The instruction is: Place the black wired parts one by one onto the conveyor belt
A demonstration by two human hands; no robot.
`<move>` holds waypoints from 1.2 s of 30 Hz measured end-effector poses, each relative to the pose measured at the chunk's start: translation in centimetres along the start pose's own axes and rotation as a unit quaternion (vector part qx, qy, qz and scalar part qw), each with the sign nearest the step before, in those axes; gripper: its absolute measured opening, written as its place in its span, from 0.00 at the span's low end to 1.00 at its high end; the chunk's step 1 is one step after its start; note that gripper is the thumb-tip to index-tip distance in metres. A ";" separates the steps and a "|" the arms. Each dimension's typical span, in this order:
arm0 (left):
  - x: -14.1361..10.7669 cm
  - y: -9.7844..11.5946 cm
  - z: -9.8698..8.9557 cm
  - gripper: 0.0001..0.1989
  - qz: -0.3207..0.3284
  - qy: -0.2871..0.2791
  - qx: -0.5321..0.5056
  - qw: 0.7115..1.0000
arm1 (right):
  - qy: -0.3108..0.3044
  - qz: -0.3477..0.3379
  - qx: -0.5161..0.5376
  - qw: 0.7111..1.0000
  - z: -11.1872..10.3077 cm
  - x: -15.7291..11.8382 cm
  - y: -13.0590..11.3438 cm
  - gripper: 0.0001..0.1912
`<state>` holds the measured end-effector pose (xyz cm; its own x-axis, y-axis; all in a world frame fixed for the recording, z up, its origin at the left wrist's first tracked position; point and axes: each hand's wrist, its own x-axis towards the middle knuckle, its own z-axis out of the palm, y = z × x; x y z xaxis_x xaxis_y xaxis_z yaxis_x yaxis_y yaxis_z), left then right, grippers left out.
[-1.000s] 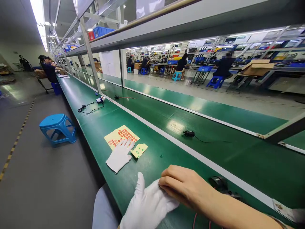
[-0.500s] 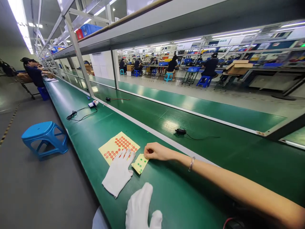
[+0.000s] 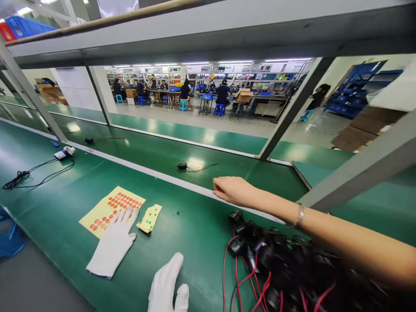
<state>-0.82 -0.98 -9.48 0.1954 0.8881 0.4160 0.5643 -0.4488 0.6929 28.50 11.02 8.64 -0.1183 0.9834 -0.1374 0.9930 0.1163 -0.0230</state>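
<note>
My left hand (image 3: 167,284), in a white glove, is at the bottom edge with its fingers stretched out and thumb apart, holding nothing. My bare right hand (image 3: 235,190) is raised near the bench's pale strip, fingers curled and pinched; what they hold, if anything, is hidden. A loose white glove (image 3: 112,249) lies flat, overlapping a yellow sheet of red round stickers (image 3: 125,197). Beside it is a small torn yellow sheet with green dot stickers (image 3: 151,218). Below my right forearm lies a heap of black parts with red wires (image 3: 269,255).
A white-and-blue item with a black cable (image 3: 64,152) lies at the left. One black wired part (image 3: 182,166) rests on the lane beyond the pale strip (image 3: 156,172). A grey post (image 3: 364,167) slants at the right under the overhead shelf. People sit at far benches.
The view has swung right, bringing the heap of black parts into sight. My right hand has left the small green-dot sheet and moved right, still pinched. My left hand keeps its outstretched pose.
</note>
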 end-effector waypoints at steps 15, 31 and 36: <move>0.7 8.4 -1.6 0.20 -0.100 -0.145 -0.161 0.971 | 0.050 0.001 -0.087 0.995 10.4 -10.5 -3.6 0.15; 2.8 13.4 -3.8 0.29 -0.181 -0.273 -0.519 0.789 | 0.377 -0.290 0.218 0.852 6.6 -18.5 -7.5 0.27; 2.0 12.7 -3.3 0.21 -0.188 -0.259 -0.445 0.837 | 0.361 -0.285 0.192 0.867 6.0 -19.5 -7.6 0.23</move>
<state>4.06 -5.27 2.12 0.5898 0.8036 -0.0804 -0.1113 0.1795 0.9774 23.20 -9.90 5.59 -0.4173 0.6280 0.6569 0.6825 0.6939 -0.2298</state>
